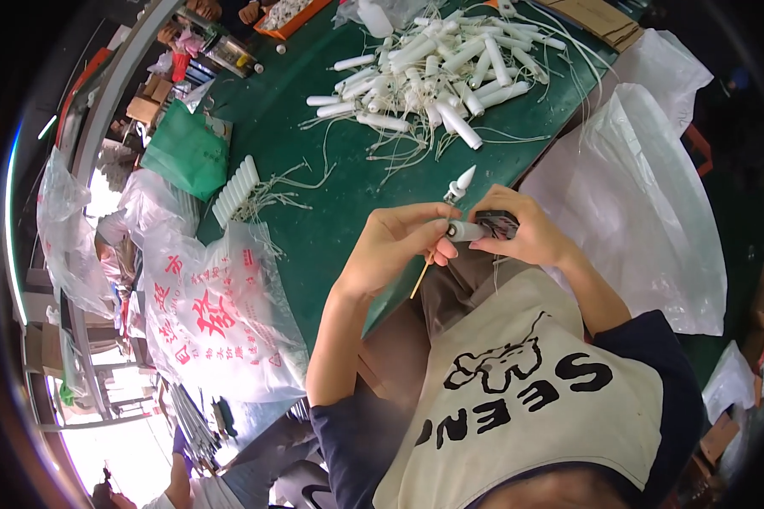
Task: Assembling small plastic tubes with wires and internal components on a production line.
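Both of my hands are close together in front of my lap, by the near edge of the green table. My left hand (403, 242) has its thumb and fingers closed around a thin yellowish stick (419, 281), which slants down below the fingers. Just above those fingertips, roughly in line with the stick, is a small white piece with a pointed, flame-shaped tip (463, 181). My right hand (530, 229) grips a short white tube (466, 231), its dark round end facing the left fingers. A black flat object (497, 224) shows within the right hand; its kind is unclear.
A pile of white tubes with thin wires (450, 64) covers the far part of the green table (293, 110). Several tubes lie in a row (237, 192) at left. Plastic bags (221, 314) stand left, a large translucent bag (645, 212) right. Other people are at the edges.
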The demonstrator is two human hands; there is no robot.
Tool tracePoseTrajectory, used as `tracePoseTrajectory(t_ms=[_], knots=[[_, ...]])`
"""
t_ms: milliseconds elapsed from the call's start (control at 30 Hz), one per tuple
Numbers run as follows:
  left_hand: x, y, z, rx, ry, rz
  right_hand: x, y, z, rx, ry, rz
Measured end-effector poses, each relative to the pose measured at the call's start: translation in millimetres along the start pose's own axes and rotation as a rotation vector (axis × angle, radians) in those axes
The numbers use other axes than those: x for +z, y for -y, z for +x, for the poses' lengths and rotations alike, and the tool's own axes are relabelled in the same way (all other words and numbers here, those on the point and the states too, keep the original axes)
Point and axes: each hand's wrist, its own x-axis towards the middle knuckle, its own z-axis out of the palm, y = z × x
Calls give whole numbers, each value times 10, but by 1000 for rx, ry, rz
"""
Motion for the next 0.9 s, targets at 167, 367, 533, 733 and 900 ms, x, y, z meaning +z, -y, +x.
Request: tracePoseTrajectory(t_ms=[167,367,533,733,900], knots=[[-198,109,215,30,-160,230,-68,-90,-132,91,-253,19],[-379,428,500,362,-491,1063,-190,17,-185,109,-390,-184],[-377,446,469,483,-491,1193,-197,90,-163,53,-459,-289],[14,121,342,417,-471,787,-114,238,-67,-140,-609,-490],[371,-43,433,18,-194,83,-16,259,-14,-202,-589,-776]])
